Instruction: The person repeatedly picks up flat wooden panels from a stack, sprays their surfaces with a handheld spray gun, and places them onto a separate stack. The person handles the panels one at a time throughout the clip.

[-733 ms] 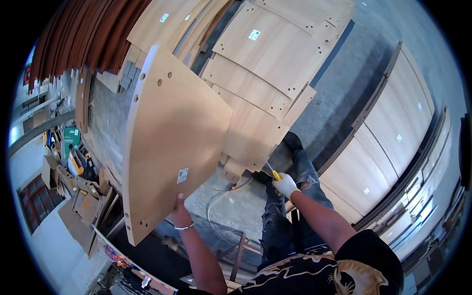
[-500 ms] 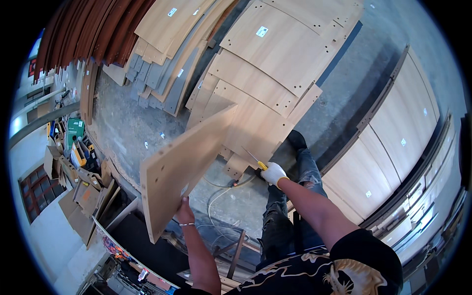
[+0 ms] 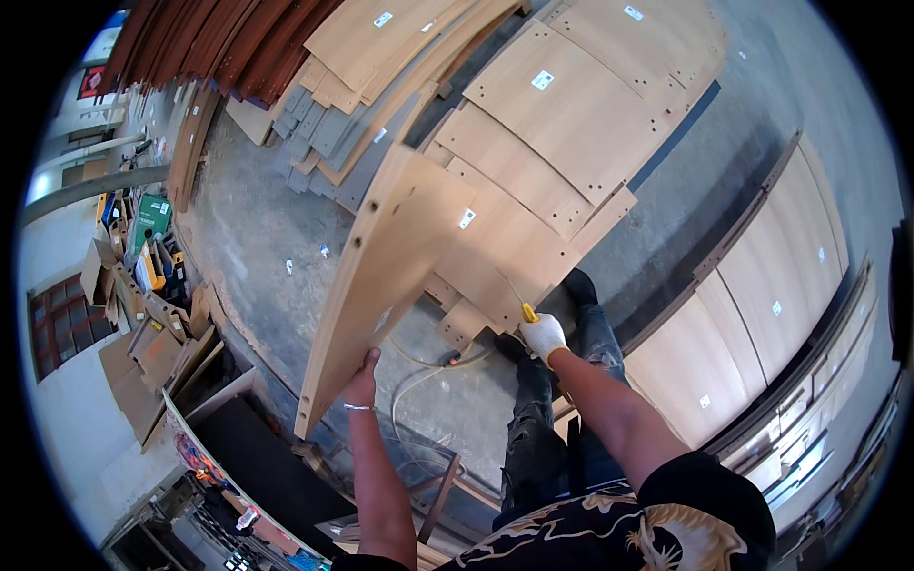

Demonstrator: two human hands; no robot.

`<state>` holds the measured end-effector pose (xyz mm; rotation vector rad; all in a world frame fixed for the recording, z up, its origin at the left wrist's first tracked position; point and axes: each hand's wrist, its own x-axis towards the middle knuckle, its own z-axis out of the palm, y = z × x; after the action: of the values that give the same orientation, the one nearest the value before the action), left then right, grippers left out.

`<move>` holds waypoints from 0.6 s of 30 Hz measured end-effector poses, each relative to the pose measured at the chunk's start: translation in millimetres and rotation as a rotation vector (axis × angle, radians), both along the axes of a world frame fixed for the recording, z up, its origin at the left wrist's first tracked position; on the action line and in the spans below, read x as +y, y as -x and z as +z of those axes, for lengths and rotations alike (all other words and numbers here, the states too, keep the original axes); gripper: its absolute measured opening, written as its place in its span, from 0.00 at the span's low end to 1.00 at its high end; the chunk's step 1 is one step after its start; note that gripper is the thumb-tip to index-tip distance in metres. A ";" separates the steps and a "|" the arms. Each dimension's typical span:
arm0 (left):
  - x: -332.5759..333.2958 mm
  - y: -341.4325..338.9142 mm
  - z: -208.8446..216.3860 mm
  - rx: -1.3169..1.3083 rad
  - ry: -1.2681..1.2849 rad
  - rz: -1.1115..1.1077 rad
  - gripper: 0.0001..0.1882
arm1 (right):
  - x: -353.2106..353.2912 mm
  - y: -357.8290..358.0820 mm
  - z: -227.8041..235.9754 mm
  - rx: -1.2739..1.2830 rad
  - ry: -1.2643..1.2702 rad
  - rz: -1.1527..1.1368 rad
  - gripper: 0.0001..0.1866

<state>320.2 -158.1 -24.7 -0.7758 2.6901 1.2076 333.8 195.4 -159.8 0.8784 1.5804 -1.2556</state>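
A light wood panel (image 3: 390, 257) with holes along its edge stands tilted at my left, and my bare left hand (image 3: 362, 383) grips its lower near side. My right hand (image 3: 545, 338), in a white glove, is wrapped around a yellow-handled screwdriver (image 3: 529, 312), its thin shaft pointing up and away. The tool is apart from the held panel. Beyond it lies a stack of light wood panels (image 3: 533, 143), with drilled holes near their edges and small white labels. The held panel hides part of that stack.
Grey and wood boards (image 3: 381, 143) are piled at far left, beside dark red boards (image 3: 228, 38). More panels (image 3: 709, 347) lie at right. A hose (image 3: 405, 385) crosses the floor near my feet. Cardboard scraps (image 3: 157, 352) and a black-topped bench (image 3: 257, 466) are at left.
The held panel has swung more upright and edge-on, its far end moving left across the stack. My right hand keeps the screwdriver, slightly shifted; the whole view has turned a little.
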 end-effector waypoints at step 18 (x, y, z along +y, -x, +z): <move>225.9 210.8 12.7 -0.035 0.241 -0.376 0.22 | 98.0 67.6 130.9 0.362 0.151 -0.240 0.03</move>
<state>109.5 67.8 -12.0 -0.2833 2.8110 0.7892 266.1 293.4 -29.0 0.7926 1.6636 -1.7608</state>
